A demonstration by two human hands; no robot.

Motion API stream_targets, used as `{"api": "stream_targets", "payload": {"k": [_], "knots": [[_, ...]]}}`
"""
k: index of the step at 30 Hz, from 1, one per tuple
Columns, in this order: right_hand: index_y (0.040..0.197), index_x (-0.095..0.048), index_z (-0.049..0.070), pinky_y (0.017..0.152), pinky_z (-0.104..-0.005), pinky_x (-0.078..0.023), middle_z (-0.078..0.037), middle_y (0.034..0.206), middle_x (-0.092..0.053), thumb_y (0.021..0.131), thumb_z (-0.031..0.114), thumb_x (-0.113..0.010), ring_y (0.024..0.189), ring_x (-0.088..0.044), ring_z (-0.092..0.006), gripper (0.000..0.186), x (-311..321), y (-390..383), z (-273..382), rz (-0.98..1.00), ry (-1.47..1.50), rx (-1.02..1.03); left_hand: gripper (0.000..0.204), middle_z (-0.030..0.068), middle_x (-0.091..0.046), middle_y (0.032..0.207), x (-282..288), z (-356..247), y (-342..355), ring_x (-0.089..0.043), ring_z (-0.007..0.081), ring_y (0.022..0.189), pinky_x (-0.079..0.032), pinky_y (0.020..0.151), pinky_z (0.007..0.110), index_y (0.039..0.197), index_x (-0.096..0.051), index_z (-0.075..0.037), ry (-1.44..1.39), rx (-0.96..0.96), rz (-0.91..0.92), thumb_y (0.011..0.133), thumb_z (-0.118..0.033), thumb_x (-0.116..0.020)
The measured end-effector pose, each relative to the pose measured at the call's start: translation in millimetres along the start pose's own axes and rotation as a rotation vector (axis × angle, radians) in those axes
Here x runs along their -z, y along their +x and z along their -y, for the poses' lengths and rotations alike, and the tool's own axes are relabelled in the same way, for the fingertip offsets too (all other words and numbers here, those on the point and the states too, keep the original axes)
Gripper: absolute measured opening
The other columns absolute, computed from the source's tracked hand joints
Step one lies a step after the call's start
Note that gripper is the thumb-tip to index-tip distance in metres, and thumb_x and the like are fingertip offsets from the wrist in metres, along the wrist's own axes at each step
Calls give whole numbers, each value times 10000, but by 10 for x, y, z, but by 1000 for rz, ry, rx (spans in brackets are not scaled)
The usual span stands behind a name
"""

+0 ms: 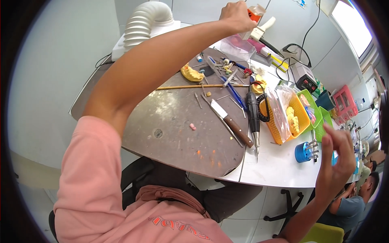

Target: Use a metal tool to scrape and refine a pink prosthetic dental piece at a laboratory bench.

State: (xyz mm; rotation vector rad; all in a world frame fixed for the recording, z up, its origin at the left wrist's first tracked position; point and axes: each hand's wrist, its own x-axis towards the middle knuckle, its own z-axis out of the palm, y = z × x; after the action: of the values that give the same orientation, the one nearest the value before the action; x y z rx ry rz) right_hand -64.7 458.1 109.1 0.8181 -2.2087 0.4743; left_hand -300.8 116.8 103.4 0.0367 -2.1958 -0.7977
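Left hand [238,17] stretched out at the far edge of the bench [269,168], grip closed round a small white-and-orange box [254,16], held tilted. Right hand [338,158] up at the near right, by the blue bur holder [302,152]; grip loosely half-curled, nothing visible in it (fingers overlap a bit). Progress: box already in hand, not yet let go; can't tell whether anything has come out of it. Knife [237,128] and black handpiece [253,111] lie mid-bench, neither in hand. Yellow dental cast [191,73] sits far left on the brown board [139,129], untouched; yellow basket [275,126] right, also untouched.
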Motion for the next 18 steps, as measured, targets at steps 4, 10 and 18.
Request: {"api": "stream_targets", "payload": {"k": [4, 10, 18], "knots": [[1081, -732, -46, 660, -280, -440, -74, 849, -618, 980, 61, -672, 738, -565, -141, 159, 177, -420, -104, 88, 53, -162, 351, 207, -778, 979, -489, 314, 301, -763, 349, 963, -605, 866, 425, 922, -802, -53, 84, 17, 138, 719, -336, -844], [1075, -724, -67, 645, -270, -418, -98, 855, -609, 1002, 139, -666, 746, -553, -163, 226, 212, -646, 13, 208, 188, -190, 385, 228, -766, 1039, -959, 635, 238, -750, 370, 1014, -607, 878, 440, 982, -796, -35, 309, 47, 269, 797, -372, -795], [1056, -739, -60, 706, -295, -516, -155, 859, -690, 903, -61, -683, 760, -664, -206, 163, -304, -387, 384, 284, 319, -63, 672, 285, -683, 1257, -618, 320, 24, -683, 369, 1196, -572, 1005, 422, 1269, -644, 55, 378, 37, 327, 767, -335, -863]]}}
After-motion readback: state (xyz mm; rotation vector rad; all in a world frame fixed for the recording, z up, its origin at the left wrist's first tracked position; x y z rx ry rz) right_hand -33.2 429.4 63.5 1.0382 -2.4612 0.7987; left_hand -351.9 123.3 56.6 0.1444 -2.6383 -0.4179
